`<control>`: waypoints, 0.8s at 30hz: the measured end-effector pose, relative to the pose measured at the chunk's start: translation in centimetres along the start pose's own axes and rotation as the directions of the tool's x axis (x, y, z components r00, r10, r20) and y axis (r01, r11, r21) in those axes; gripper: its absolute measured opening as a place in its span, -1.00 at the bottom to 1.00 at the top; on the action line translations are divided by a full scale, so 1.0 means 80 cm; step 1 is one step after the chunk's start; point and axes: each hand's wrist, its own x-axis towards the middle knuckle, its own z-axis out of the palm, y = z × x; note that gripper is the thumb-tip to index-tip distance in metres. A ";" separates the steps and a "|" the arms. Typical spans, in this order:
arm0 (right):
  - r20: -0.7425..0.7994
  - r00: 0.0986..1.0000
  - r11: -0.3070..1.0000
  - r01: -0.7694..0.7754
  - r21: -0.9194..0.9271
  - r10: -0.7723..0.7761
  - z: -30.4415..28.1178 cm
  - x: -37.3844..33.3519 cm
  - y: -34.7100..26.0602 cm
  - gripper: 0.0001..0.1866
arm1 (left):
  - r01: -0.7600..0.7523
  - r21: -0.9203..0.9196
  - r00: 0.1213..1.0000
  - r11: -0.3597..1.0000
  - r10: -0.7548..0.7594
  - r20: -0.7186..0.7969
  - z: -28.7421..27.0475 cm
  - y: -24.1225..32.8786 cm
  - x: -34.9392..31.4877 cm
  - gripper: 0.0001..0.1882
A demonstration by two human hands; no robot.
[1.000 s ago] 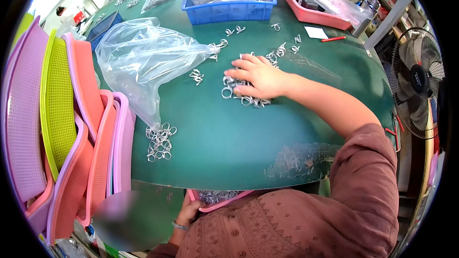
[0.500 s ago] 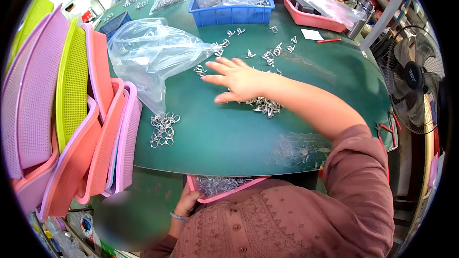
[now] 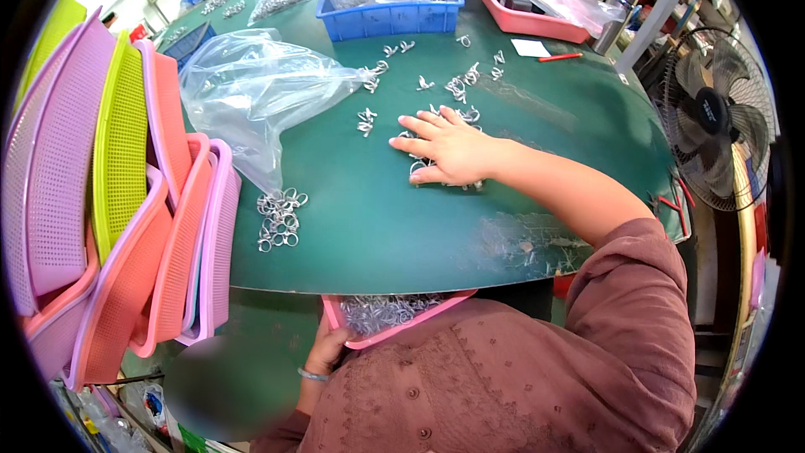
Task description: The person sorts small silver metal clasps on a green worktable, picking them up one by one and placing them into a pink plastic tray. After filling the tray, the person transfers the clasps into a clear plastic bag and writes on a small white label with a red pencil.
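Note:
My right hand [image 3: 453,153] lies palm down with its fingers spread over a pile of small silver metal rings [image 3: 467,116], which it partly hides. My left hand [image 3: 327,346] grips the left end of a pink basket [image 3: 377,339] just below the table's front edge. That basket holds many more silver rings [image 3: 390,312], and the table's edge covers its far side. Further left on the table sits a separate cluster of rings [image 3: 278,220]. Several loose rings [image 3: 366,121] are scattered beyond my right hand.
A clear plastic bag [image 3: 251,101] lies on the green table [image 3: 352,235]. Stacked plastic baskets [image 3: 122,143] crowd the left side. At the back stand a blue bin [image 3: 390,23] and a pink tray [image 3: 537,27]. A fan [image 3: 713,113] and red-handled pliers [image 3: 675,205] are at right.
My right hand has moved right from beside the loose rings and come down onto the pile. My left hand keeps hold of the pink basket. The whole view has shifted slightly.

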 end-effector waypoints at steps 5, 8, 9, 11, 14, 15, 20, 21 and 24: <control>0.011 0.997 0.996 -0.075 -0.046 0.076 -0.015 -0.053 -0.011 -0.30 | -0.071 0.041 0.996 0.997 0.073 -0.053 -0.018 -0.024 0.013 -0.36; 0.027 0.995 0.996 -0.093 0.009 0.092 -0.011 -0.081 -0.017 -0.26 | -0.061 0.102 0.998 0.993 0.061 -0.002 -0.019 -0.025 0.013 -0.35; 0.027 0.995 0.995 -0.101 0.012 0.101 -0.018 -0.087 -0.024 -0.25 | -0.031 0.121 1.000 0.992 0.031 0.003 -0.015 -0.019 0.011 -0.29; -0.037 0.988 0.988 -0.151 0.019 0.151 -0.016 -0.096 -0.033 -0.24 | -0.088 0.049 0.996 0.995 0.089 -0.010 0.003 -0.010 0.007 -0.35; 0.026 0.995 0.995 -0.101 0.000 0.101 -0.015 -0.099 -0.051 -0.26 | -0.077 0.039 0.997 0.996 0.076 0.027 0.007 -0.004 0.002 -0.33; 0.027 0.997 0.997 -0.076 0.023 0.075 -0.017 -0.095 -0.057 -0.29 | -0.053 0.085 0.997 0.995 0.048 0.054 -0.003 -0.011 0.005 -0.29; -0.084 0.995 0.995 0.055 0.080 -0.048 -0.002 -0.065 -0.058 -0.34 | -0.144 0.114 0.986 0.983 0.133 0.100 -0.014 -0.032 0.010 -0.24; -0.112 0.994 1.000 0.001 0.023 0.002 -0.001 -0.063 -0.055 -0.34 | -0.129 0.105 0.989 0.986 0.120 0.092 -0.010 -0.030 0.008 -0.25; -0.082 0.990 0.993 -0.114 -0.019 0.112 0.005 -0.071 -0.051 -0.34 | -0.124 0.044 0.989 0.991 0.120 0.092 -0.002 -0.026 0.003 -0.30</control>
